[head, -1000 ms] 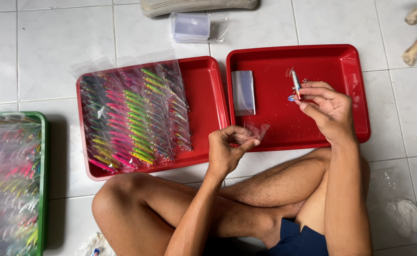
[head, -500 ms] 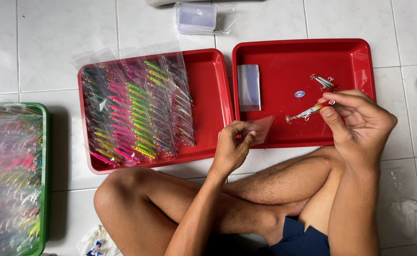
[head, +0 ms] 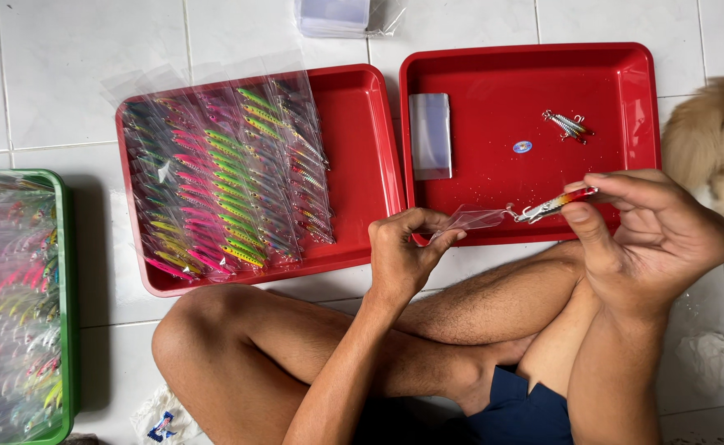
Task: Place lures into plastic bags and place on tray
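White tiles below: right hand (head: 654,239) pinches lure (head: 558,202); left hand (head: 403,251) grips a (seemingly open) clear sleeve (head: 473,219).

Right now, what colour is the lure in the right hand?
Red, orange and silvery lure, pinched by the right hand; head view.

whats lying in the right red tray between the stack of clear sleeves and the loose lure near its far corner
In the head view, only a small round blue sticker lies on the red tray between the clear sleeves and the loose lure.

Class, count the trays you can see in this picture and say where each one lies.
3. A green tray at the left edge, partly cut off; a red tray of bagged lures in the middle; another red tray to its right. More may lie outside the view.
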